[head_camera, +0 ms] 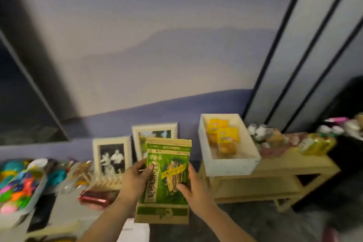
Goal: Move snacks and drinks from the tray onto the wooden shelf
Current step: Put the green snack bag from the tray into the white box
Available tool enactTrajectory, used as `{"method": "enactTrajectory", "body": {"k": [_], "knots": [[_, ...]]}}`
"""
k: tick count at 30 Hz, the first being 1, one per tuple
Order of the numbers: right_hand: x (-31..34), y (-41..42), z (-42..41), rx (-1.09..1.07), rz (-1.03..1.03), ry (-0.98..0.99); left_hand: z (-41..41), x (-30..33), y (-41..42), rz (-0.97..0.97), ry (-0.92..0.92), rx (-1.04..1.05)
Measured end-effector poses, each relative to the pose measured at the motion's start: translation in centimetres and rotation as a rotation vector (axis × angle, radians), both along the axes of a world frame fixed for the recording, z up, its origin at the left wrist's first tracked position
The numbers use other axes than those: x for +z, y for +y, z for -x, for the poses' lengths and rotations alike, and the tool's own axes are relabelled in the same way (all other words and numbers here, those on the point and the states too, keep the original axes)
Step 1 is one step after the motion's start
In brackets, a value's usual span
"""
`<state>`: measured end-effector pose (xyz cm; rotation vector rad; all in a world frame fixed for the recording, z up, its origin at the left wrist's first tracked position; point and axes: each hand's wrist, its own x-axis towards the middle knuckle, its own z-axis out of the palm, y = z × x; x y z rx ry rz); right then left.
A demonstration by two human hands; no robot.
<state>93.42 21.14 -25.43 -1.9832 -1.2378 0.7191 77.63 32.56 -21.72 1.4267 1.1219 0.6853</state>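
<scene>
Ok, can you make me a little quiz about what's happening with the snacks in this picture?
1. True or false: both the left hand and the right hand hold the green snack packet.
2. What colour are the packets in the white box? A red, B yellow, C blue.
3. Fill in: the white box sits on top of the wooden ____.

Key: 1 true; 2 B; 3 shelf.
</scene>
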Motion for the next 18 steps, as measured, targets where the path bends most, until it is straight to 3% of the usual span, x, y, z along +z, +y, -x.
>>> {"method": "enactTrajectory", "body": {"k": [5,11,18], "knots": [[2.6,-1.0,-9.2,-0.092,-0.058,-0.026,-9.8,3.1,-0.1,-0.179,0.119,-0.147],[4.1,0.1,-21.6,-0.140,-0.071,-0.090,-22.1,4.4,1.6,-0.243,0.165,-0.261],[3.1,2.5,-31.0,-0.182,-0.031,-0.095,-32.8,1.9,4.8,-0.151,0.167,-0.254]]}}
